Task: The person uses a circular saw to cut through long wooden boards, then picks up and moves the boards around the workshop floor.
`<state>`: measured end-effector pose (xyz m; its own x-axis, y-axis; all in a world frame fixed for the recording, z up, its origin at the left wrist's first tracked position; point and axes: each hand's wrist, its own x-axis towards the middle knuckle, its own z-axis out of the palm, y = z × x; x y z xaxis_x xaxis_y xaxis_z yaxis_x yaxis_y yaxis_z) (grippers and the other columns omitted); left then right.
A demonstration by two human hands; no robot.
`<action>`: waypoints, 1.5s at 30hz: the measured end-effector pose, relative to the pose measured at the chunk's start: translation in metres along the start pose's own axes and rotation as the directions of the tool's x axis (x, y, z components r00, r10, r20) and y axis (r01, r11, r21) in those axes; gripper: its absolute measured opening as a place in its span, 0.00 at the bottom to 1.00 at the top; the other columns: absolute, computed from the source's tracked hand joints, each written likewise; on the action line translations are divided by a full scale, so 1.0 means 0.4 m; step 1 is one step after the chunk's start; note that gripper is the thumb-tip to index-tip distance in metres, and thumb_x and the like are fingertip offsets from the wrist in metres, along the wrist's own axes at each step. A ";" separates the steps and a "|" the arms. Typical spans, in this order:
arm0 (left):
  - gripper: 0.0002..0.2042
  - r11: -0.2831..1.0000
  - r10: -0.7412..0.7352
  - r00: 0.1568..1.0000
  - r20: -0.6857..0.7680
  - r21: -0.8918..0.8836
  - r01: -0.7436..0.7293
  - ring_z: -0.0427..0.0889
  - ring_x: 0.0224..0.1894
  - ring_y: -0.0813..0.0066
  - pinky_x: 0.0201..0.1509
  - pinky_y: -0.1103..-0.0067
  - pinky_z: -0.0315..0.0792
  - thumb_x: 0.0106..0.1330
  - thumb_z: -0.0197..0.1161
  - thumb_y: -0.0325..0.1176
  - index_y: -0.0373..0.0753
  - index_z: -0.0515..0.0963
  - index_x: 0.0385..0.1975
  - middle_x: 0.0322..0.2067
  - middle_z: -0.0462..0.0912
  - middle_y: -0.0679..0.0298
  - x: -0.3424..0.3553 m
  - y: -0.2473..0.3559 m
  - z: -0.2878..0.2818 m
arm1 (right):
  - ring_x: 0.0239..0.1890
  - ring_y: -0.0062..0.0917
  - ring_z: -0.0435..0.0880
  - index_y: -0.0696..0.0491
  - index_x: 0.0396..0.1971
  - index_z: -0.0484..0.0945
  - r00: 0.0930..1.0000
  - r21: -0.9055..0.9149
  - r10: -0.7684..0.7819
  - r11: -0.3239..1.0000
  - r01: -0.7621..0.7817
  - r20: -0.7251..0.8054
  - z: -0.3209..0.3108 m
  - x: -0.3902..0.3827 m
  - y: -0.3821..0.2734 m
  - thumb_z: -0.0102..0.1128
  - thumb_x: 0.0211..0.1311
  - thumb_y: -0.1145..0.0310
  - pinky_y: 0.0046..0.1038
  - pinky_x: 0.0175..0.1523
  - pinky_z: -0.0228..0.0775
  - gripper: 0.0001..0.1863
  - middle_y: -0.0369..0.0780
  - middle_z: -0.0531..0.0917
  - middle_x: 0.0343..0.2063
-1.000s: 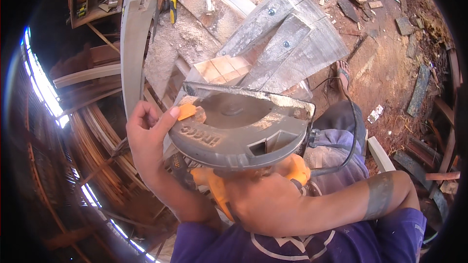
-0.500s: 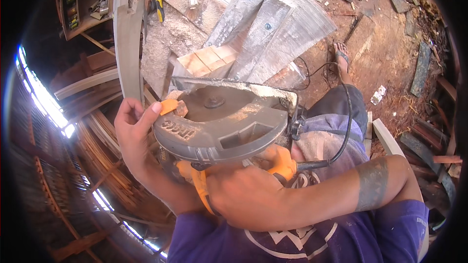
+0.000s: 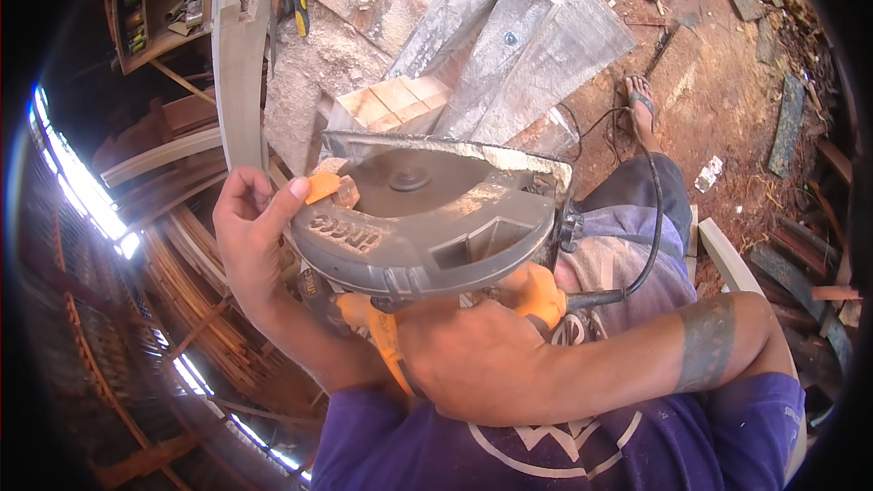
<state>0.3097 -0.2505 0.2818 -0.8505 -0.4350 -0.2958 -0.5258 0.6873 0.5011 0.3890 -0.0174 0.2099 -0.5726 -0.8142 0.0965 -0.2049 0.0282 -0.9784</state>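
A dusty dark circular saw (image 3: 414, 255) is tilted up in front of my body, with its round blade (image 3: 368, 186) showing inside the guard. Wrapped round the saw's orange handle (image 3: 543, 295), my right hand (image 3: 477, 345) bears it from below; some fingers are hidden behind the body. At the saw's left end, the thumb of my left hand (image 3: 255, 227) presses on an orange guard lever (image 3: 321, 187), its other fingers curled. A black cord (image 3: 657, 236) loops from the handle's right end.
Beyond the saw are sawdust-covered grey boards (image 3: 523, 50) and a pale wood block (image 3: 386, 105) with cut lines. Yellow-and-black handled pliers (image 3: 300, 14) lie by a long beam (image 3: 241, 82). Wood scraps (image 3: 787, 127) litter the earth floor; a sandalled foot (image 3: 640, 100) rests there.
The saw has shifted slightly right and tipped a little, showing more of its blade. My right hand has moved right with it; my left thumb stays on the lever.
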 end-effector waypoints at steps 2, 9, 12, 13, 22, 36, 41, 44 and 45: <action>0.17 1.000 0.004 1.000 0.010 -0.002 -0.004 0.61 0.27 0.89 0.32 0.88 0.55 0.55 0.78 0.31 0.42 0.70 0.27 0.24 0.66 0.77 0.002 -0.002 -0.004 | 0.27 0.26 0.87 0.55 0.30 0.83 1.000 -0.005 0.001 1.000 -0.001 -0.015 0.003 0.004 -0.002 0.61 0.56 0.67 0.28 0.29 0.77 0.08 0.39 0.85 0.24; 0.17 1.000 0.023 0.998 0.050 -0.014 -0.022 0.61 0.29 0.88 0.33 0.87 0.55 0.55 0.78 0.30 0.42 0.70 0.27 0.25 0.65 0.77 -0.008 -0.002 0.003 | 0.27 0.24 0.85 0.55 0.30 0.83 1.000 -0.030 -0.005 1.000 0.005 -0.015 -0.012 -0.011 -0.009 0.61 0.55 0.67 0.25 0.30 0.76 0.08 0.38 0.84 0.24; 0.17 1.000 -0.002 1.000 0.031 -0.005 0.002 0.61 0.29 0.88 0.34 0.87 0.56 0.54 0.78 0.29 0.42 0.70 0.28 0.25 0.65 0.77 -0.003 0.004 -0.004 | 0.27 0.24 0.85 0.55 0.30 0.83 1.000 -0.049 -0.005 0.999 0.005 -0.004 -0.003 -0.009 -0.012 0.61 0.55 0.66 0.25 0.30 0.76 0.08 0.38 0.84 0.24; 0.17 1.000 0.000 1.000 0.031 -0.003 0.000 0.61 0.29 0.88 0.34 0.87 0.56 0.54 0.78 0.29 0.42 0.70 0.28 0.25 0.65 0.77 0.000 -0.002 -0.008 | 0.27 0.24 0.85 0.55 0.30 0.83 1.000 -0.046 -0.006 0.999 0.006 0.012 0.003 -0.002 -0.010 0.61 0.55 0.66 0.25 0.30 0.76 0.08 0.38 0.84 0.25; 0.17 0.999 0.036 0.999 0.029 0.020 -0.037 0.61 0.29 0.88 0.33 0.88 0.56 0.55 0.78 0.32 0.42 0.70 0.30 0.26 0.65 0.77 0.004 -0.017 -0.017 | 0.28 0.26 0.86 0.55 0.31 0.83 1.000 -0.025 -0.003 1.000 0.003 0.008 0.019 0.009 -0.002 0.59 0.58 0.66 0.28 0.30 0.77 0.08 0.39 0.85 0.25; 0.18 0.999 0.041 0.999 0.006 0.024 -0.041 0.60 0.28 0.89 0.32 0.88 0.56 0.53 0.79 0.31 0.43 0.71 0.29 0.25 0.64 0.77 0.013 -0.017 -0.021 | 0.27 0.29 0.87 0.57 0.30 0.83 0.999 0.024 0.003 1.000 -0.004 0.049 0.010 0.021 0.004 0.59 0.58 0.67 0.30 0.30 0.77 0.09 0.42 0.86 0.25; 0.18 1.000 0.030 0.999 0.026 0.005 -0.030 0.61 0.28 0.89 0.32 0.88 0.56 0.52 0.80 0.32 0.42 0.71 0.29 0.26 0.65 0.77 0.009 -0.012 -0.013 | 0.26 0.28 0.86 0.58 0.29 0.81 1.000 -0.024 0.004 1.000 -0.003 0.014 0.010 0.004 0.000 0.59 0.56 0.67 0.28 0.28 0.76 0.09 0.41 0.84 0.23; 0.18 0.999 0.044 0.999 0.028 -0.001 -0.044 0.61 0.28 0.89 0.32 0.88 0.56 0.52 0.80 0.32 0.42 0.71 0.29 0.26 0.65 0.77 0.011 -0.004 -0.013 | 0.25 0.28 0.85 0.58 0.29 0.81 0.998 -0.062 -0.016 0.998 0.012 -0.065 0.009 0.002 0.001 0.59 0.55 0.67 0.28 0.27 0.75 0.10 0.41 0.84 0.23; 0.18 0.999 0.050 0.998 0.027 0.004 -0.050 0.61 0.28 0.89 0.32 0.88 0.56 0.52 0.80 0.32 0.42 0.72 0.30 0.25 0.65 0.77 0.011 -0.001 -0.013 | 0.25 0.28 0.85 0.58 0.29 0.81 0.998 -0.051 -0.010 0.999 0.007 -0.054 0.007 0.001 0.000 0.59 0.55 0.67 0.28 0.27 0.75 0.10 0.41 0.84 0.23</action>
<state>0.3061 -0.2556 0.2844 -0.8759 -0.3838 -0.2923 -0.4823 0.7106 0.5123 0.3909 -0.0194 0.2093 -0.6129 -0.7816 0.1159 -0.2491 0.0518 -0.9671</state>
